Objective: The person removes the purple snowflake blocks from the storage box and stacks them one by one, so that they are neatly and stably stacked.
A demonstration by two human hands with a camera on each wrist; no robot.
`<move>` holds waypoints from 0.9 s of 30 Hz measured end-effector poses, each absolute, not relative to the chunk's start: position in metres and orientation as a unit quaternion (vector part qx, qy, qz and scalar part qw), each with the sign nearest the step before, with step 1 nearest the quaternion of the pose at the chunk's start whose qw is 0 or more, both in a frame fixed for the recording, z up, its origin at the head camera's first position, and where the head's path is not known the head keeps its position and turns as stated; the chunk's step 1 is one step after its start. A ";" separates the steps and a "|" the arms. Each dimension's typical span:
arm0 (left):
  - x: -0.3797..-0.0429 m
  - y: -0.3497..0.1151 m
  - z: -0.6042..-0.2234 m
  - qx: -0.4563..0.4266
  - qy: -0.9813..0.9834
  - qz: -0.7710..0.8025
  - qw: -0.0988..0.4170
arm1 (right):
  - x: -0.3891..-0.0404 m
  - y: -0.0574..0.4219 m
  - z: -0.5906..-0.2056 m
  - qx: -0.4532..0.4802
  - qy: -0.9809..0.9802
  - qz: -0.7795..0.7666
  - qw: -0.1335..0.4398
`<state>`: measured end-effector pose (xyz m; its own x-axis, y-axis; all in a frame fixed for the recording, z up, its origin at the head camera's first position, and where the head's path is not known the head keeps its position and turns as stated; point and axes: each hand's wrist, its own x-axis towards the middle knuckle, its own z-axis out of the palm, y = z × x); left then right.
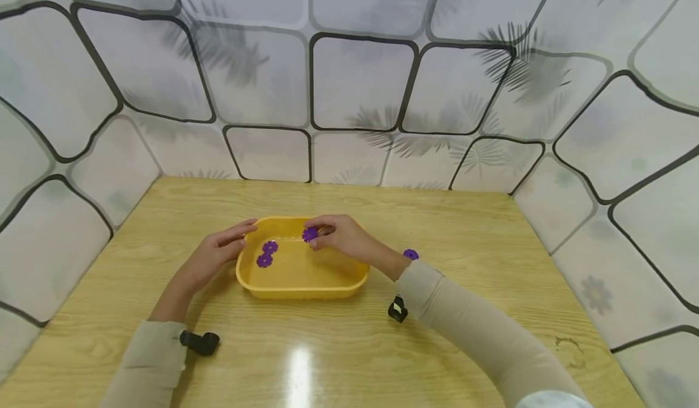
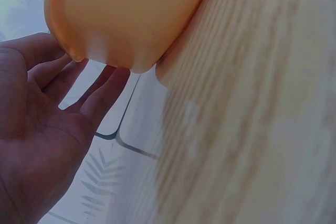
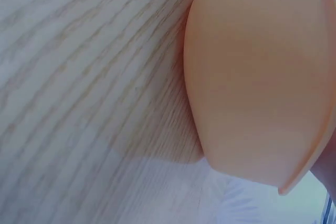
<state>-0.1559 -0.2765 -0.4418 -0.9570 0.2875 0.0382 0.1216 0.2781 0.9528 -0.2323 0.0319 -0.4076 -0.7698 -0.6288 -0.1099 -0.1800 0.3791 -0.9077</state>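
A: What does the right hand [image 1: 341,238] hold?
B: It pinches a purple disc [image 1: 310,234] over the yellow tub [image 1: 300,286], frame centre. Only the head view shows this; the right wrist view shows just tub wall and table.
A: The left hand [image 1: 218,253]?
B: Fingers straight, resting against the tub's left rim. Two more discs [image 1: 267,254] lie inside; another [image 1: 411,254] on the table [image 1: 491,244].

Open table [image 1: 448,226] (walls [image 1: 360,80] beyond)

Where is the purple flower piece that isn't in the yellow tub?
In the head view, the loose purple flower-shaped plastic piece lies on the wooden table, right of the yellow plastic tub, just behind the right wrist.
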 end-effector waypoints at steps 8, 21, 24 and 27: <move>-0.157 -0.277 -0.441 0.129 0.798 0.584 0.072 | -0.232 0.039 -0.405 -0.237 0.808 -0.496 0.213; -0.156 -0.277 -0.442 0.128 0.804 0.576 0.072 | -0.229 0.050 -0.399 -0.216 0.777 -0.551 0.216; -0.156 -0.277 -0.442 0.128 0.804 0.576 0.071 | -0.229 0.059 -0.395 -0.214 0.759 -0.575 0.216; -0.156 -0.277 -0.441 0.128 0.807 0.573 0.070 | -0.230 0.071 -0.392 -0.217 0.759 -0.580 0.203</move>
<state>-0.1556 -0.2766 -0.4409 -0.9574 0.2867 0.0346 0.1271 0.3108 0.9419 -0.2302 0.0713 -0.3915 -0.8232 -0.5648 -0.0572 -0.0933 0.2340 -0.9678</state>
